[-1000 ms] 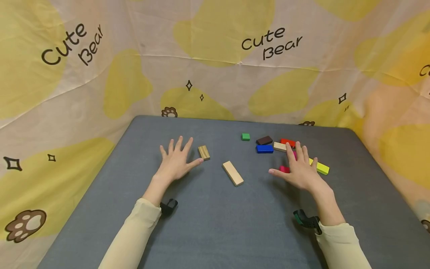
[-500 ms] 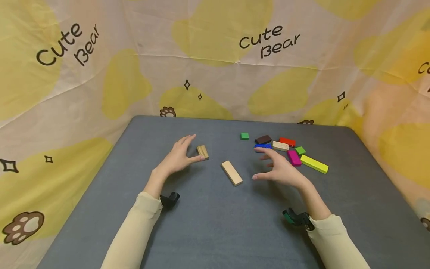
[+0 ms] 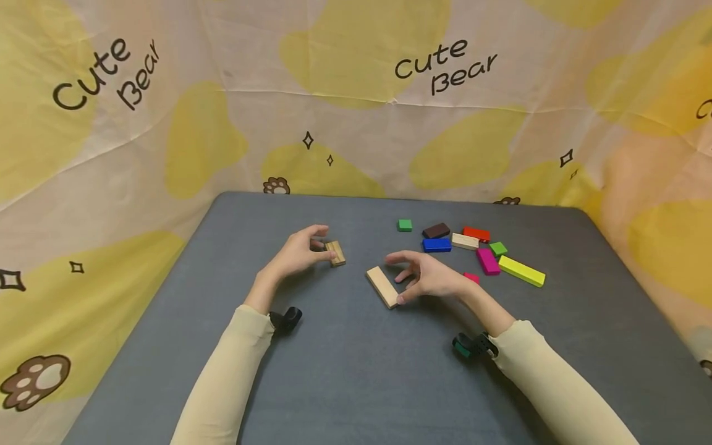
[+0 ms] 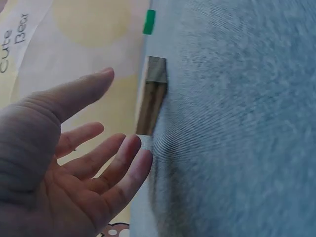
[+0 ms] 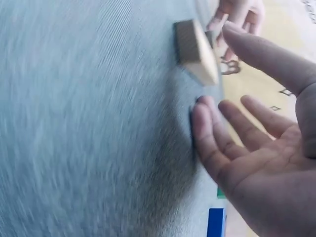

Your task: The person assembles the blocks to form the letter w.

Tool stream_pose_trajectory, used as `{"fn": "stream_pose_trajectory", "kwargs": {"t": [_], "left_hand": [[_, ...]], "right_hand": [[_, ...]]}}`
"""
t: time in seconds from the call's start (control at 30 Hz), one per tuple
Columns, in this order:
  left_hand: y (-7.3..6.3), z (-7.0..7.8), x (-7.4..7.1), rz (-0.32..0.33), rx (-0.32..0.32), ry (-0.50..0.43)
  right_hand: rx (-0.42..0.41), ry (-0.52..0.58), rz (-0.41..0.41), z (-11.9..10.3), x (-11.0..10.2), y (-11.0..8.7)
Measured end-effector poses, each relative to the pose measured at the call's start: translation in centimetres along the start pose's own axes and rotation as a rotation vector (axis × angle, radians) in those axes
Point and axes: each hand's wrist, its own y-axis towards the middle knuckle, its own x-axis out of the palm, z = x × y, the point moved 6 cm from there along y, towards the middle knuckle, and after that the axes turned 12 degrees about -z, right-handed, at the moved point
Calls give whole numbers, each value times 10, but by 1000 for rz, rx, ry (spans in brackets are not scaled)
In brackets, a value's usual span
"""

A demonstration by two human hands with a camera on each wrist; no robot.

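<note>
My left hand (image 3: 295,254) hovers beside a small wooden block with brown stripes (image 3: 335,253). In the head view its thumb overlaps the block's near side, while the left wrist view shows the striped block (image 4: 154,96) apart from the spread thumb and loosely bent fingers. Over a longer plain wooden block (image 3: 382,287) reaches my right hand (image 3: 434,277), its thumb tip at the block's near right end. From the right wrist camera, this plain block (image 5: 195,52) appears in front of the parted thumb and fingers, with a gap between. Neither hand holds anything.
At the back right lie several loose blocks: blue (image 3: 436,245), dark brown (image 3: 436,230), pale wood (image 3: 465,241), red (image 3: 476,234), magenta (image 3: 487,261) and long yellow (image 3: 521,271). A small green block (image 3: 405,225) sits farther back. A patterned cloth (image 3: 345,74) hangs behind the grey table (image 3: 345,383).
My right hand has swung left and down from above the coloured blocks to the plain wooden block. My left hand has turned sideways, its spread fingers bending beside the striped block.
</note>
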Motion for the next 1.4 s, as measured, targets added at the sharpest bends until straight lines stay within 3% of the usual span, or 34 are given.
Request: {"fn": "stream_pose_trajectory", "kwargs": {"t": [0.23,0.83,1.2,1.4], "left_hand": [[3,-10,5,2,-51,1],[2,-14,3,36,-72,12],[6,-11,6,44,-74,-5],[9,-4,7,32,-53,25]], "right_hand": [[-15,-88,-107,1,2,10],[24,-166,-122,-3,6,23],[39,-312,-55,1,9,20],[2,-223,83,-12,10,8]]}}
